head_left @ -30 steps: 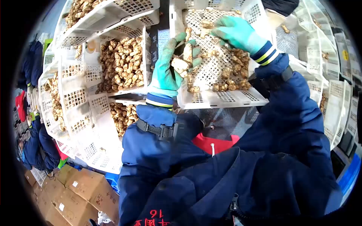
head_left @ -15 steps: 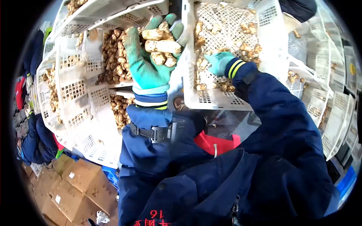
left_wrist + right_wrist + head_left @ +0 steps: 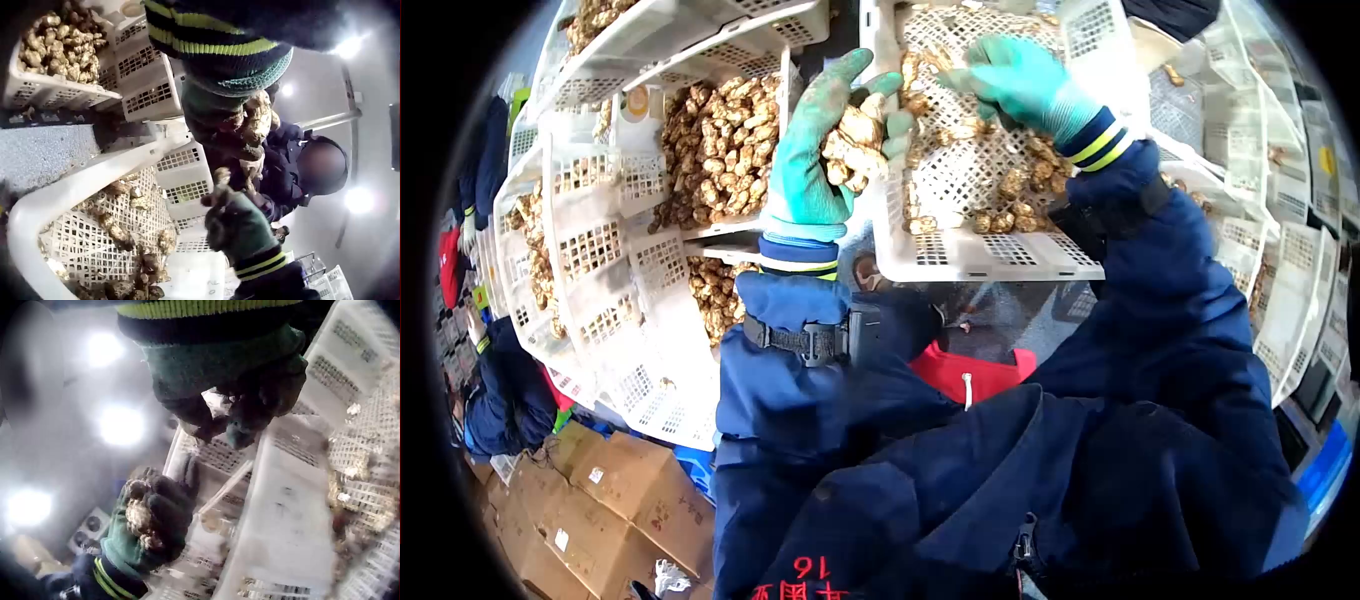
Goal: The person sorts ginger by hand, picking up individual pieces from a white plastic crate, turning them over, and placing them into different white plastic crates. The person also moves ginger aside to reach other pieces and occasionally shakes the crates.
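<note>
My gloved left hand (image 3: 805, 165) cups several stubby brown-and-white mushrooms (image 3: 858, 145) at the left rim of a white perforated crate (image 3: 990, 270). In the right wrist view the mushrooms lie in its palm, with fingers curled round them. Above the crate is my gloved right hand (image 3: 1035, 85), thumb and fingers brought together. A pale piece of mushroom (image 3: 217, 401) shows between them in the right wrist view; the rest of it is hidden by the glove. More mushrooms (image 3: 1015, 215) lie scattered on the crate's mesh floor, mostly along its near and right sides.
A fuller crate of mushrooms (image 3: 725, 150) stands to the left, with another below it. Stacked white crates (image 3: 605, 240) rise at the far left and more (image 3: 1290, 290) at the right. Cardboard boxes (image 3: 600, 500) fill the lower left. Another person (image 3: 294, 162) appears in the left wrist view.
My right hand reached down to the crate's near left part, then rose back over its middle. My left hand went left of the crate, palm showing several mushrooms, then returned to the rim.
</note>
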A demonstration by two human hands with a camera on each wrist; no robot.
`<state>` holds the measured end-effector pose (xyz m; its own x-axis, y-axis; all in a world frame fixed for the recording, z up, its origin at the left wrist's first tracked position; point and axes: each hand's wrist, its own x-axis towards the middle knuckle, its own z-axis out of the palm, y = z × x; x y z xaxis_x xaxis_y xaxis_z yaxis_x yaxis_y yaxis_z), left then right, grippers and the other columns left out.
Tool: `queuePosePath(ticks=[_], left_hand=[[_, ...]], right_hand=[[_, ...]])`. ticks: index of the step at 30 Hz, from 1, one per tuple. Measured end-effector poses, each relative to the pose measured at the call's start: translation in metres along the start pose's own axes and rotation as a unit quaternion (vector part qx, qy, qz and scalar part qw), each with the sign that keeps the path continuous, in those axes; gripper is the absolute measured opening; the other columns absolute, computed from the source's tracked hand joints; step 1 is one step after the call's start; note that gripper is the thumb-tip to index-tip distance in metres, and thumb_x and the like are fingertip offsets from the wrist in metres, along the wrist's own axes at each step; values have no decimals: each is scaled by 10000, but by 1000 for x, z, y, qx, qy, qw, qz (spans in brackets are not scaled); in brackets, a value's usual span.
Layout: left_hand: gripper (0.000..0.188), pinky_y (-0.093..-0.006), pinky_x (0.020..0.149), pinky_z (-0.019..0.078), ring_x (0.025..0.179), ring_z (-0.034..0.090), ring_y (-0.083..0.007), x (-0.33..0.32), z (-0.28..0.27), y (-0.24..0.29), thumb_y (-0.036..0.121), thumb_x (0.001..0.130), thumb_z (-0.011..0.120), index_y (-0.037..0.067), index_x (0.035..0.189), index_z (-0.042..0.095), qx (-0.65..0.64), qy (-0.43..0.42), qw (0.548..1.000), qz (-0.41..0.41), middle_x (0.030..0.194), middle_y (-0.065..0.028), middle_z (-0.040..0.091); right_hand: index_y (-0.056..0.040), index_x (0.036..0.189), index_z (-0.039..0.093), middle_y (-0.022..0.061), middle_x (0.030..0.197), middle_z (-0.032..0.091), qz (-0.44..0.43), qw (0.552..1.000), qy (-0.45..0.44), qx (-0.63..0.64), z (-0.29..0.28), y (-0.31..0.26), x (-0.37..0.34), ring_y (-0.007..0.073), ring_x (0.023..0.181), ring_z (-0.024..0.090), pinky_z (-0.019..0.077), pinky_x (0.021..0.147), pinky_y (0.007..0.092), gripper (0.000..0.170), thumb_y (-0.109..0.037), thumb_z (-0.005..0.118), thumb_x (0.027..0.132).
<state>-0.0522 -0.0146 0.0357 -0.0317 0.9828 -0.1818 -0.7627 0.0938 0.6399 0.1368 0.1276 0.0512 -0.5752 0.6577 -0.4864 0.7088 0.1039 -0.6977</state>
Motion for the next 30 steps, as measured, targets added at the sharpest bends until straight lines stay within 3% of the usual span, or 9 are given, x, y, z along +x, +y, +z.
queuePosePath(ticks=[5, 10, 13, 16, 18, 26, 27, 29, 30], left_hand=[[433, -312, 854, 537, 1023, 618, -202, -13, 17, 0, 233, 958, 488, 20, 1333, 449, -16, -35, 999, -7, 1211, -145, 572], [456, -321, 860, 530, 1027, 615, -215, -12, 11, 2, 260, 954, 492, -26, 1307, 457, -28, -52, 998, -31, 1213, -165, 574], [502, -337, 768, 561, 917, 647, -249, -8, 9, 8, 277, 951, 484, -37, 1335, 404, -88, -79, 993, 11, 1248, -245, 537], [650, -383, 754, 509, 913, 549, -264, -6, 6, 14, 365, 912, 505, 18, 1424, 307, -148, -127, 980, 42, 1415, -237, 368], [652, -384, 758, 466, 909, 492, -248, -7, 4, 17, 379, 910, 502, 47, 1435, 306, -172, -153, 971, 58, 1446, -213, 338], [440, -447, 867, 548, 1097, 575, -339, -1, -25, 18, 268, 952, 496, -8, 1294, 488, -197, 3, 979, 60, 1297, -207, 515], [432, -448, 879, 541, 1112, 572, -330, 0, -26, 16, 272, 950, 504, -9, 1278, 502, -190, 32, 980, 54, 1280, -205, 532], [400, -460, 858, 556, 1030, 614, -341, 4, -21, 8, 273, 940, 538, 1, 1232, 518, -182, 74, 980, 40, 1228, -212, 561], [389, -461, 873, 548, 1028, 613, -343, 7, -20, 2, 270, 944, 533, 1, 1224, 523, -193, 59, 979, 27, 1228, -213, 561]], right_hand=[[-88, 1077, 569, 162, 811, 628, -215, 923, 107, -301, 19, -64, -41, 327, 780, 624, 480, 675, 402, 325, -270, 623, 814], [-18, 1171, 539, 53, 885, 648, -230, 966, -90, 71, -7, -41, -51, 117, 753, 634, 518, 613, 305, 339, -119, 573, 850], [-59, 1153, 584, 69, 967, 654, -339, 927, -5, -162, -7, 20, 2, 127, 705, 637, 531, 571, 285, 298, -91, 543, 860], [-113, 1149, 616, 113, 798, 664, -243, 852, -242, -397, 61, 61, 30, 223, 668, 643, 525, 655, 371, 347, -242, 510, 844], [-36, 970, 613, 172, 951, 634, -296, 857, -334, -258, 100, 83, 39, 348, 847, 618, 493, 770, 441, 244, -173, 514, 793], [-79, 996, 675, 141, 953, 675, 32, 946, -157, -281, 20, 85, 39, 315, 907, 640, 493, 832, 418, 252, -201, 590, 792], [-78, 1059, 647, 163, 1010, 658, -134, 870, -207, -426, 0, 110, 44, 320, 902, 641, 507, 822, 399, 293, -170, 601, 784], [-90, 1154, 593, 174, 1095, 630, -115, 880, -166, -431, -27, 74, 12, 319, 925, 632, 518, 804, 372, 355, -168, 592, 807], [-91, 1191, 566, 166, 1114, 622, -278, 879, -43, -385, -31, 79, 1, 316, 942, 625, 518, 805, 364, 390, -153, 604, 807]])
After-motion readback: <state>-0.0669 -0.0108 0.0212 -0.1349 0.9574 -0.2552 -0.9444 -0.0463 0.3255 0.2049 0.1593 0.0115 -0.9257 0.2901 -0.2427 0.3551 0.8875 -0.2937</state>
